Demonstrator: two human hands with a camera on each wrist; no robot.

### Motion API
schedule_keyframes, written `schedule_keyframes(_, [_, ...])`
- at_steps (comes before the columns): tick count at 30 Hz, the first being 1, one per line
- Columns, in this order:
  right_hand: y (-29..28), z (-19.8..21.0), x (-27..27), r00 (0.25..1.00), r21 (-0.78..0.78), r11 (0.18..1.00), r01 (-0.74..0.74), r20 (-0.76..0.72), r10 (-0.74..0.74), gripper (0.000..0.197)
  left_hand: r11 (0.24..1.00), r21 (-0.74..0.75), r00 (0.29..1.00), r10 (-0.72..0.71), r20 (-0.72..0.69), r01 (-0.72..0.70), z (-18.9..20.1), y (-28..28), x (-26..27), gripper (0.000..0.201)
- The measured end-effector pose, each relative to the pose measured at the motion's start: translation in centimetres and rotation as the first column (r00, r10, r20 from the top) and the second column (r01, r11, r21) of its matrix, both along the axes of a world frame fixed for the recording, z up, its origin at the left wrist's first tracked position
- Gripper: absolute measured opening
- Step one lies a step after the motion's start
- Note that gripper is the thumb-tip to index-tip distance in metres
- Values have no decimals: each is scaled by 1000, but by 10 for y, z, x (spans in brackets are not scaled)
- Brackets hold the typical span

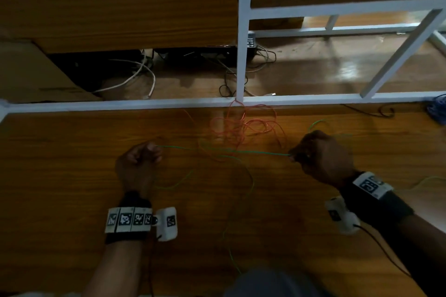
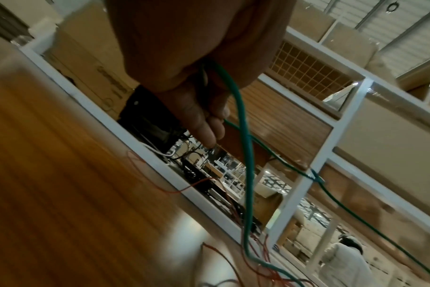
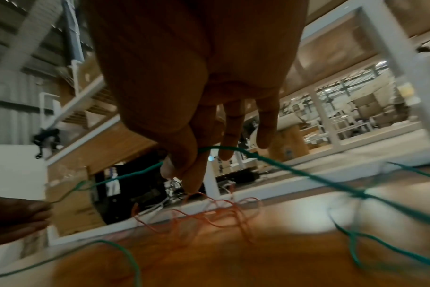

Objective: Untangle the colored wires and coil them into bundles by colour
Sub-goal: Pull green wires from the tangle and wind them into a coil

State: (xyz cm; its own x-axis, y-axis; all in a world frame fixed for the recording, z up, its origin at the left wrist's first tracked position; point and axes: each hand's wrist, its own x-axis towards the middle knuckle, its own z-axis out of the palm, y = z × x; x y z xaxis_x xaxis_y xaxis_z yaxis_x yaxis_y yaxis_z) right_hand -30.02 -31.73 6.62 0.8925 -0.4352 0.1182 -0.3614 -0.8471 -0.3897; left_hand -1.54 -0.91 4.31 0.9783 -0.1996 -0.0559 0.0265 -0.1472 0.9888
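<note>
A thin green wire stretches taut between my two hands above the wooden table. My left hand pinches one part of it at its fingertips. My right hand pinches the wire between thumb and forefinger, its other fingers hanging straight. More green wire loops toward the front edge and off to the right. A loose tangle of red wire lies by the table's far edge, between and beyond the hands, also seen in the right wrist view.
A white metal frame rail borders the table's far edge, with an upright post. Cables and dark equipment sit behind it. A blue bundle lies at the far right. A person in white stands beyond.
</note>
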Motion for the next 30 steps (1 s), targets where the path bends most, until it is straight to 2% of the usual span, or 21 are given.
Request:
schedule_keyframes(3, [-13, -12, -5, 993, -7, 998, 58, -99, -58, 29, 1000, -1, 999, 1, -40, -1, -6, 1, -1, 12])
schedule_keyframes(5, [-13, -13, -2, 986, 15, 996, 83, -149, -80, 26, 999, 42, 999, 4, -51, -2, -12, -1, -4, 7])
schedule_keyframes(7, [-11, -12, 2, 990, 29, 997, 67, -126, -63, 25, 963, 268, 999, -32, 17, 26, -15, -2, -4, 11])
schedule_keyframes(8, [-8, -11, 5, 990, 53, 996, 69, -125, -62, 23, 906, 417, 992, -107, 61, 72, -13, -3, -5, 15])
schedule_keyframes(10, [2, -10, 15, 990, 117, 991, 67, -129, -51, 19, 730, 659, 934, -337, 118, 180, -6, -11, -12, 31])
schedule_keyframes(12, [14, -10, 24, 995, 130, 991, 26, -99, -14, 17, 554, 819, 818, -534, 214, 147, 10, -27, -30, 46])
schedule_keyframes(13, [20, -10, 27, 997, 124, 992, 7, -73, 3, 17, 534, 838, 745, -603, 286, 111, 21, -36, -42, 51])
schedule_keyframes(14, [25, -9, 30, 999, 120, 993, -6, -45, 11, 16, 562, 815, 673, -659, 337, 142, 32, -45, -54, 53])
schedule_keyframes(15, [30, -7, 34, 1000, 118, 993, -14, -19, 16, 16, 598, 760, 629, -700, 339, 256, 41, -55, -66, 52])
schedule_keyframes(16, [35, -5, 37, 1000, 111, 994, -19, 2, 19, 16, 598, 688, 609, -742, 282, 410, 49, -66, -80, 53])
schedule_keyframes(18, [42, -1, 45, 998, 77, 996, -41, 44, 37, 17, 508, 568, 577, -814, 68, 648, 54, -88, -108, 59])
schedule_keyframes(19, [42, 2, 47, 996, 63, 997, -43, 74, 39, 17, 479, 551, 572, -820, 5, 683, 49, -95, -116, 53])
schedule_keyframes(20, [38, 5, 47, 994, 63, 998, -26, 108, 20, 18, 490, 536, 580, -814, -1, 688, 43, -99, -119, 42])
schedule_keyframes(23, [11, 16, 35, 977, 85, 994, 75, 192, -90, 21, 606, 372, 678, -729, -95, 704, 23, -78, -95, 22])
schedule_keyframes(25, [-6, 18, 20, 975, 105, 985, 136, 162, -152, 23, 620, 347, 689, -715, -122, 704, 21, -53, -75, 10])
schedule_keyframes(28, [-17, 12, 0, 974, 101, 977, 189, 105, -200, 30, 626, 473, 717, -697, -17, 620, 35, -24, -54, 30])
schedule_keyframes(30, [-23, 8, -10, 969, 120, 972, 204, 116, -218, 33, 678, 445, 753, -658, 12, 585, 44, -9, -43, 22])
